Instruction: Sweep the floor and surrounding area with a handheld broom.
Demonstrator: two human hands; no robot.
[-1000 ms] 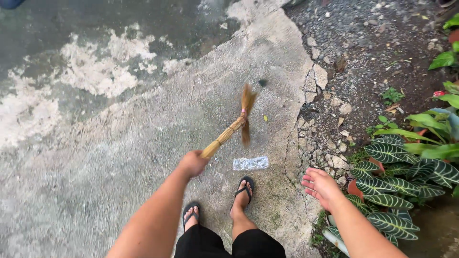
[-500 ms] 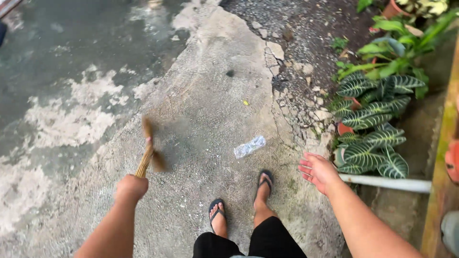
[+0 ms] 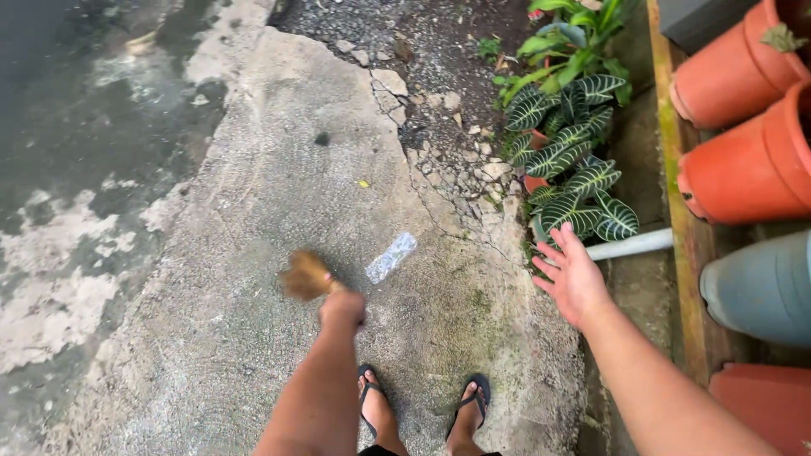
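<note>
My left hand [image 3: 343, 307] is closed around the handle of a short straw hand broom [image 3: 306, 275]; its bristle end is blurred, low over the concrete, left of a flattened clear plastic bottle [image 3: 390, 257]. My right hand [image 3: 574, 277] is open with fingers spread, holding nothing, hovering near the striped-leaf plants [image 3: 573, 169]. My feet in black flip-flops [image 3: 470, 411] stand on the concrete below.
Cracked concrete slab [image 3: 253, 211] with gravel and loose stones along its far right edge. Terracotta pots [image 3: 743, 169] and a grey pot [image 3: 764, 287] stand at right behind a wooden edge. A white pipe [image 3: 634, 245] lies by the plants. A small yellow leaf [image 3: 362, 183] lies on the slab.
The view has turned right, bringing the pots into sight. My left hand swung the broom from far left back toward the bottle. My right hand stays open.
</note>
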